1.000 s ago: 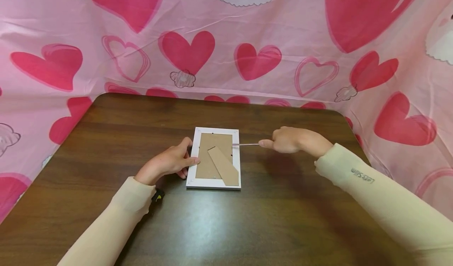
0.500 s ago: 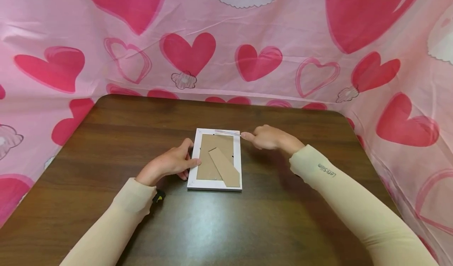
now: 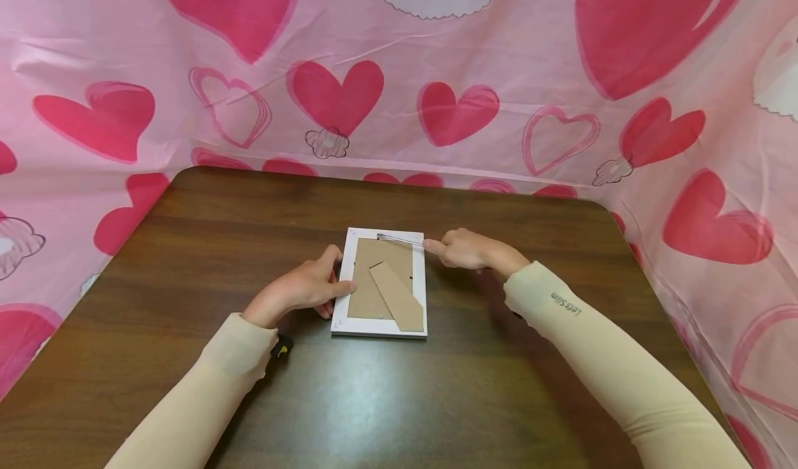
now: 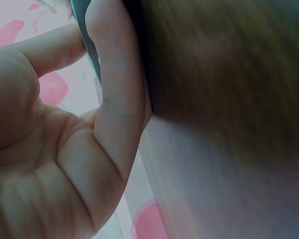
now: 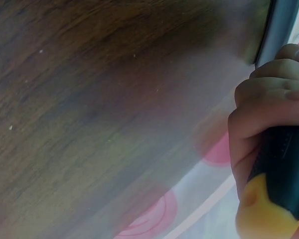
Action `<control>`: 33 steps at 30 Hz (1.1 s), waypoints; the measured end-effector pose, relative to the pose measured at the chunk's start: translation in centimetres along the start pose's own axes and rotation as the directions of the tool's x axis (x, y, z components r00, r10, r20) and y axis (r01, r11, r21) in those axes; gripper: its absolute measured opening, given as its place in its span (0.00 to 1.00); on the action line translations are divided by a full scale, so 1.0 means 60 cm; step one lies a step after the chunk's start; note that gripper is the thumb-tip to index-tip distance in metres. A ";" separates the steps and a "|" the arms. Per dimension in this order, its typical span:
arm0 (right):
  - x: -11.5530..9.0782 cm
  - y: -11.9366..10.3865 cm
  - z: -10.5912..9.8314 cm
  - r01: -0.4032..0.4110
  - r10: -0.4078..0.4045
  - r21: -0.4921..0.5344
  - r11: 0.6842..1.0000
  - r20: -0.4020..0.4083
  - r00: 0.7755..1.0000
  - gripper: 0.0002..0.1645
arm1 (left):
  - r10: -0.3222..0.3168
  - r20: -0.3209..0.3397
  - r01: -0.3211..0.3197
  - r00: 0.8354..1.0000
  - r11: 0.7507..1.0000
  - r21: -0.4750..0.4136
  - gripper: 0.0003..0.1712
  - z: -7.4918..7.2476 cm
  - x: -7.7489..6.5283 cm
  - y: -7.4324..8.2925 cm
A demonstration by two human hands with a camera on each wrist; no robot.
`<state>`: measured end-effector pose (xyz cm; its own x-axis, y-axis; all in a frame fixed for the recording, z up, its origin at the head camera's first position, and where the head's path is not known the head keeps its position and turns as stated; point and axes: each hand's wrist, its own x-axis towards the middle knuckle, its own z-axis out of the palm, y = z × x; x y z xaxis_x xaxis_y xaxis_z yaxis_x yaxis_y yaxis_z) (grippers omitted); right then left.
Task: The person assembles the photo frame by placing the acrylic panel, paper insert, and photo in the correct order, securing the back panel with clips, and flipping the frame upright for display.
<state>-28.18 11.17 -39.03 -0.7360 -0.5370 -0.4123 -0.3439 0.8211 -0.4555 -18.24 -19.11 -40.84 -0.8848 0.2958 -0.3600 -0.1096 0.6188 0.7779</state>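
Note:
A white picture frame (image 3: 341,315) lies face down on the table, showing its brown backing board (image 3: 368,292) and a slanted cardboard stand leg (image 3: 397,299). My left hand (image 3: 302,285) grips its left edge, thumb on top and the other fingers at the side. In the right wrist view, the fingers of my right hand (image 5: 269,94) curl round the black and yellow handle of a screwdriver (image 5: 284,174). Its thin metal shaft reaches left over the frame's top right corner. The tip is right at a small dark tab on the top edge of the backing.
The brown wooden table (image 3: 499,400) has a glossy patch of light in front of the frame. A small black thing with a yellow mark (image 3: 282,346) shows beside the left cuff. Pink heart-patterned cloth (image 3: 399,53) hangs behind and along the sides.
My right hand has moved left with the screwdriver, its tip going from the frame's right edge to the top edge of the backing. The left hand keeps its grip on the frame.

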 end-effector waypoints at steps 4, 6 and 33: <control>0.001 0.004 0.002 0.004 -0.004 0.013 1.000 0.027 1.000 0.40 | 0.007 0.000 -0.007 1.000 1.000 0.003 0.25 0.000 0.000 0.000; 0.002 0.005 0.003 0.001 -0.002 0.021 1.000 0.042 0.999 0.40 | 0.011 -0.001 -0.011 1.000 1.000 0.003 0.25 0.001 0.000 -0.001; 0.009 0.003 0.016 -0.068 0.069 -0.039 0.997 0.029 0.997 0.43 | 0.009 -0.002 -0.009 1.000 1.000 0.013 0.24 -0.001 -0.003 0.004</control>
<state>-28.06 10.85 -40.06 -0.7407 -0.4844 -0.4656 -0.3155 0.8626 -0.3954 -18.13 -19.05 -40.53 -0.8867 0.2998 -0.3520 -0.0958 0.6256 0.7742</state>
